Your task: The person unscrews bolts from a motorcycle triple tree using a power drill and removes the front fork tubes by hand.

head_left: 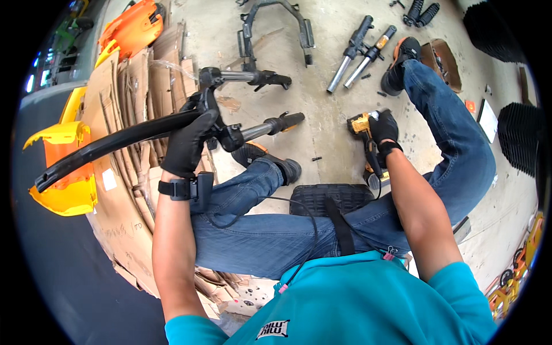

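Observation:
My left hand (191, 141), in a black glove, is closed around a fork assembly near its joint. A long curved black tube (115, 134) runs from that joint toward the lower left. Two silver-and-black fork legs (261, 129) point right from the clamps. The fingers are partly hidden by the black parts. On the right, my right hand (384, 127), also gloved in black, is closed on a yellow-and-black cordless power drill (362, 125). The drill's battery end (376, 179) is nearer to my thigh.
Flattened cardboard (126, 195) is stacked at left beside orange and yellow plastic panels (63, 167). A black U-shaped frame (247, 29), two loose shock tubes (351, 52) and small bolts (317, 158) lie on the floor. An open carton (441, 63) stands by my right foot.

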Action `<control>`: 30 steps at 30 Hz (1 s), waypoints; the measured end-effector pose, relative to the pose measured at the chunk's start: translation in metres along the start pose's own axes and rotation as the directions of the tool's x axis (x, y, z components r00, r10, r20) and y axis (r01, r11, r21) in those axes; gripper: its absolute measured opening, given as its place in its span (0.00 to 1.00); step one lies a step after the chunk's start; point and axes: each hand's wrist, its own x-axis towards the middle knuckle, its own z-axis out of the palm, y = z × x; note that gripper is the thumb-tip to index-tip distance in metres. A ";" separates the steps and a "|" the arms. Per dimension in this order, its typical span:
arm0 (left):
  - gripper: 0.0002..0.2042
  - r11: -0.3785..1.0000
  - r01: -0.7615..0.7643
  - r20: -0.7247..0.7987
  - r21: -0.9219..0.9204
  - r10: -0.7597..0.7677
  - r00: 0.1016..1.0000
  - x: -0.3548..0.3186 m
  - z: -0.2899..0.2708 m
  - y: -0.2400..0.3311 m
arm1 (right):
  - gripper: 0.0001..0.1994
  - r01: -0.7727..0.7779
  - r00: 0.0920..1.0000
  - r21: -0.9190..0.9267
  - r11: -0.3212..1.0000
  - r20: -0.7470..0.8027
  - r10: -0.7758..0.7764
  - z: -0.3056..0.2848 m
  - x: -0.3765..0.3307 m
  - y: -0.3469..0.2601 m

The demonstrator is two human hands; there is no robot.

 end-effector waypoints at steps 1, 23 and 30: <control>0.17 1.000 -0.008 -0.001 0.013 0.008 1.000 -0.001 0.006 0.002 | 0.31 -0.127 0.987 -0.010 0.992 0.101 0.128 -0.004 -0.003 0.005; 0.36 0.979 -0.085 -0.022 0.184 0.091 0.996 0.008 0.006 0.007 | 0.38 -0.146 0.982 0.481 0.864 0.175 0.069 0.141 0.017 0.117; 0.35 0.981 -0.074 -0.044 0.182 0.083 0.996 0.002 0.001 -0.002 | 0.36 -0.157 0.975 0.159 0.975 0.180 0.128 0.084 -0.020 0.056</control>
